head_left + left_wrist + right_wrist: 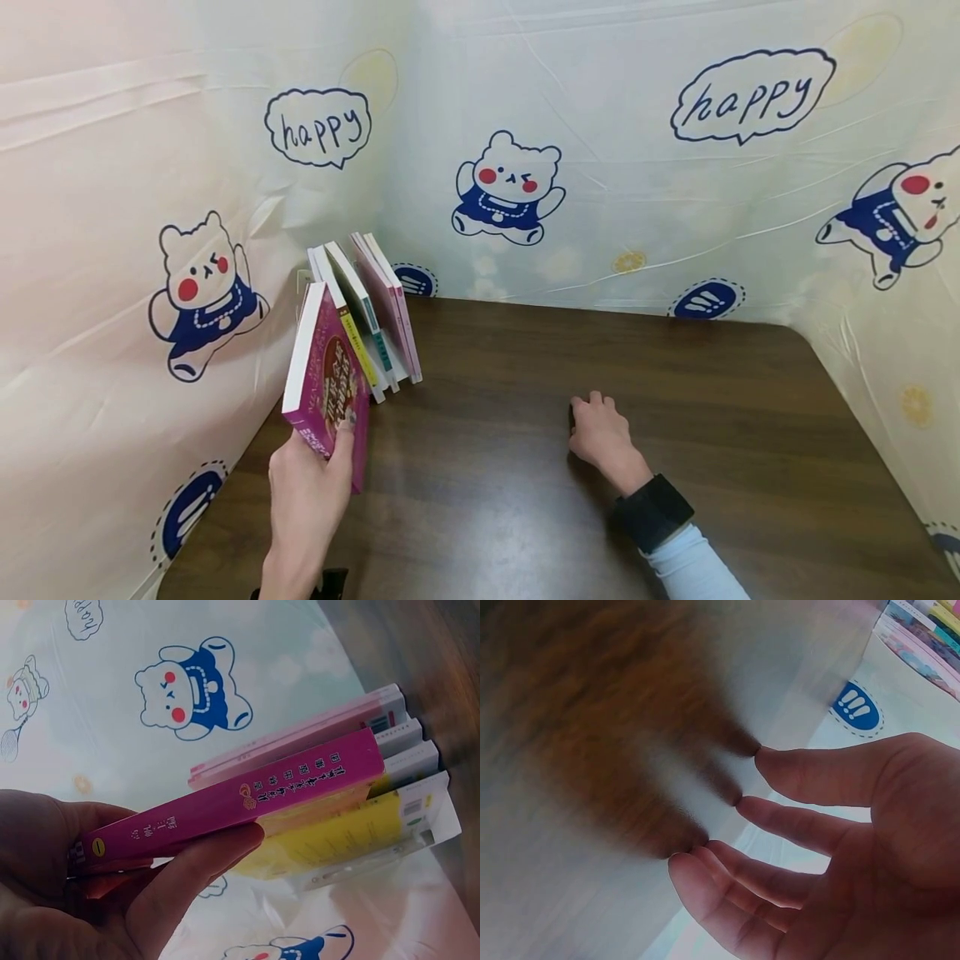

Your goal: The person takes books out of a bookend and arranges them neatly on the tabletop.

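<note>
My left hand (311,496) grips a thick magenta book (341,358) by its near lower end, with the thumb on the cover. The book is tilted in front of a row of upright books. In the left wrist view its magenta spine (300,784) lies between thumb and fingers. Behind it lean a white book with a yellow spine label (358,346), one with a teal label (382,350) and thin pink books (401,312). My right hand (602,435) rests its fingertips on the table, relaxed and holding nothing; the right wrist view shows its fingers (795,825) spread.
The dark wooden table (510,467) reaches back to a pale printed cloth (622,158) that hangs behind it and along both sides. The books stand near the table's left back corner, close to the cloth. In the left wrist view a yellow book cover (337,832) shows.
</note>
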Tool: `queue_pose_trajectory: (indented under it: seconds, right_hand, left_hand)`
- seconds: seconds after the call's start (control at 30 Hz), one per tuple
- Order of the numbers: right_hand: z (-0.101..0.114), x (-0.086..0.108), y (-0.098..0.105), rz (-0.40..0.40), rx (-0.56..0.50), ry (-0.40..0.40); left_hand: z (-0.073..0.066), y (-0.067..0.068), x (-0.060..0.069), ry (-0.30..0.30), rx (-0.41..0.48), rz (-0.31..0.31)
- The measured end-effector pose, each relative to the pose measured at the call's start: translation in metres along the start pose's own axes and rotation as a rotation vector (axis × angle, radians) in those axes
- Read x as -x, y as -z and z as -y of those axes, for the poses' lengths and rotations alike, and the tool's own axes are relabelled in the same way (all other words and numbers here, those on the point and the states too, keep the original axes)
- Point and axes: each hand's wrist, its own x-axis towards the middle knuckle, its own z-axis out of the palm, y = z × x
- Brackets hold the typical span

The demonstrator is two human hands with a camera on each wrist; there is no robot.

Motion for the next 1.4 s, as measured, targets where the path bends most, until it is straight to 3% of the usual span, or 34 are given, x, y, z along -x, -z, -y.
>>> queue_pose_trajectory:
  seconds: [0.67,1.13,1.4]
  right_hand:
    - [0.0,-0.001,-0.002,-0.006,-0.002,-0.016]
    - [0.001,0.001,-0.002,-0.01,-0.004,-0.016]
    - [0.0,0.002,-0.003,-0.011,-0.004,-0.02]
  left_hand:
    - [-0.006,-0.009,-0.004,-0.024,0.092,0.11]
    - [-0.01,-0.022,-0.008,-0.071,0.124,0.116]
    - [-0.012,-0.029,-0.01,-0.064,0.159,0.158]
